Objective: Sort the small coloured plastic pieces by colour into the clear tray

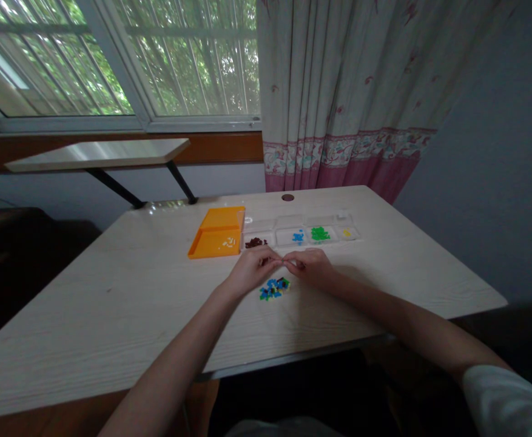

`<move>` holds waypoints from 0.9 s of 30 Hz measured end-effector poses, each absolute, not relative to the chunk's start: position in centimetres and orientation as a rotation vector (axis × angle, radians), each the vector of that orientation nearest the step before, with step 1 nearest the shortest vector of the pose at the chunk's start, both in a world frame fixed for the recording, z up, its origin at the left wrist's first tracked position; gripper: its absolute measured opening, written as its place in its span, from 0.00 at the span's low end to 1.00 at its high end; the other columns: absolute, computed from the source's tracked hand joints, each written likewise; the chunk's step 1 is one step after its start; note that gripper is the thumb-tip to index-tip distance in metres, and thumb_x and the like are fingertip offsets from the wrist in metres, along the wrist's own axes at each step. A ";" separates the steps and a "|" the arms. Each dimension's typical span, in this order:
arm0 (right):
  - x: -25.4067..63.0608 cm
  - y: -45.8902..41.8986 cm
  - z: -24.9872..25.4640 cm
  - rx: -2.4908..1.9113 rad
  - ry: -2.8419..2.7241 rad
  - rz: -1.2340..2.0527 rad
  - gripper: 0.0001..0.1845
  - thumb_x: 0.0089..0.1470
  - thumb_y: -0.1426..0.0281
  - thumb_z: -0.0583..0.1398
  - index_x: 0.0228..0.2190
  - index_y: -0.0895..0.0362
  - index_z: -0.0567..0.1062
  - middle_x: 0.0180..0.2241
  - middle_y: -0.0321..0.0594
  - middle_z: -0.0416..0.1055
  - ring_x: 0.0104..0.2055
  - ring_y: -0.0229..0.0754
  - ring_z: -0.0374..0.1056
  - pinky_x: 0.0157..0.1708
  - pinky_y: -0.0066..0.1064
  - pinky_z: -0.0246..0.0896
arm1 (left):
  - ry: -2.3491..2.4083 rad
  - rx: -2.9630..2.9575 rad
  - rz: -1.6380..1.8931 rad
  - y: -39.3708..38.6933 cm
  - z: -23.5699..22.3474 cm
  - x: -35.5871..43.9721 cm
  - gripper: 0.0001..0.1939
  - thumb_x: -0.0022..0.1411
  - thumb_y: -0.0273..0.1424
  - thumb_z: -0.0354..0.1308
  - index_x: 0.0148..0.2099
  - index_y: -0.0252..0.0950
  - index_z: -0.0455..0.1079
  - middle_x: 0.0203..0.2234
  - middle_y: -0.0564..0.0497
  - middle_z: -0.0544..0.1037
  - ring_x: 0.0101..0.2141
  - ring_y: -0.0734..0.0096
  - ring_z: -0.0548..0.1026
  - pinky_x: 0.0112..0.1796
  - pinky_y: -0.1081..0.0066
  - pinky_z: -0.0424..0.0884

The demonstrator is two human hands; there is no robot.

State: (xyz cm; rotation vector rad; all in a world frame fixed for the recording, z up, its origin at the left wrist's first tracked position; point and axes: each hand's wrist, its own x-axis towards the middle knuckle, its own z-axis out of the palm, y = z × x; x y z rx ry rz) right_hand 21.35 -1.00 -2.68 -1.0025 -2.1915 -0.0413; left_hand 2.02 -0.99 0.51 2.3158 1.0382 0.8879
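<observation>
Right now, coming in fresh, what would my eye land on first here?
Probably the open orange box, boldly coloured, towards the back of the pale table, left of the clear tray. Next come the bright green pieces in that tray, and the mixed, mostly blue heap nearer the viewer, with the left hand and right hand close together just beyond it.

Anything between left grip [253, 268] and right grip [312, 265] indistinctly small, sleeve [506, 397] partly beyond right edge.

Small pieces [273, 287] and orange box [211, 229] look plastic; tabletop [165, 297], matt wood-grain.
</observation>
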 end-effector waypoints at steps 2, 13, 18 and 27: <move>21.4 -1.0 -2.7 -0.995 -2.182 -0.061 0.09 0.50 0.66 0.56 0.28 0.55 0.77 0.15 0.32 0.69 0.19 0.31 0.62 0.25 0.23 0.51 | 1.039 2.317 0.884 -1.0 0.4 2.0 0.11 0.58 0.35 0.54 0.32 0.34 0.73 0.25 0.49 0.73 0.27 0.74 0.67 0.29 0.76 0.61; 21.6 -0.7 -3.0 -0.983 -2.200 -0.134 0.09 0.50 0.66 0.56 0.27 0.53 0.76 0.15 0.30 0.68 0.18 0.30 0.60 0.24 0.23 0.49 | 1.003 2.344 0.936 -1.0 0.4 2.1 0.10 0.57 0.34 0.55 0.33 0.34 0.73 0.24 0.50 0.73 0.27 0.75 0.67 0.28 0.77 0.61; 22.2 -0.3 -2.2 -0.915 -2.153 -0.145 0.10 0.51 0.65 0.56 0.27 0.55 0.76 0.16 0.31 0.69 0.19 0.30 0.61 0.24 0.22 0.52 | 1.050 2.360 0.932 -1.0 0.9 1.8 0.08 0.58 0.32 0.54 0.34 0.34 0.73 0.24 0.51 0.72 0.24 0.77 0.66 0.26 0.77 0.60; 25.2 1.0 0.4 -0.911 -1.896 -0.290 0.10 0.50 0.66 0.57 0.26 0.58 0.76 0.11 0.30 0.60 0.15 0.29 0.56 0.20 0.21 0.54 | 1.213 2.586 0.597 -0.3 0.3 0.5 0.09 0.60 0.31 0.50 0.37 0.36 0.71 0.30 0.50 0.76 0.31 0.72 0.70 0.31 0.74 0.62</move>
